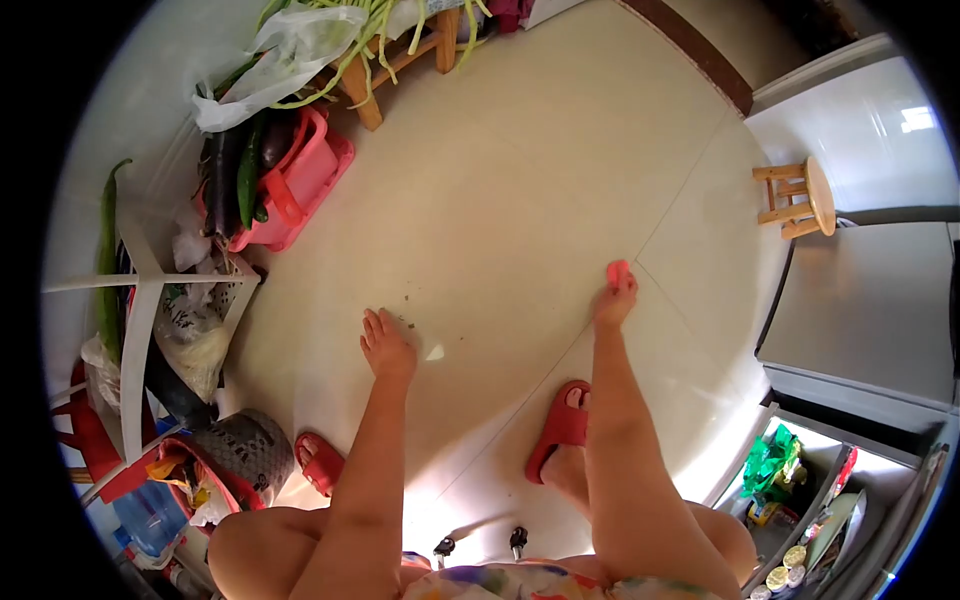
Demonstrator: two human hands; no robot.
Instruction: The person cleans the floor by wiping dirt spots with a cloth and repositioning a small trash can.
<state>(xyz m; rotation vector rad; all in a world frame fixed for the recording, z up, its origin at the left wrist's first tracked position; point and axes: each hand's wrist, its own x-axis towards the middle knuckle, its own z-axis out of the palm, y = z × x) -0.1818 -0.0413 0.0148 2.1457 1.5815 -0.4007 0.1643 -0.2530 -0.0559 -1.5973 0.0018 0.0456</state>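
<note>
My left hand [388,345] is stretched out low over the pale tiled floor [480,200], fingers spread a little and holding nothing. Small dark crumbs [409,322] and a small whitish piece [435,352] lie on the floor just right of it. Farther right, my right hand [615,300] has its fingers closed on a small pink-red object [618,272], which sticks out beyond the fingertips. What that object is cannot be made out.
Red slippers [558,430] are on my feet. At the left stand a pink basket [305,190] of vegetables, a white rack [140,350] and a bin [245,455]. A wooden stool [818,196] and an open drawer [810,460] are at the right.
</note>
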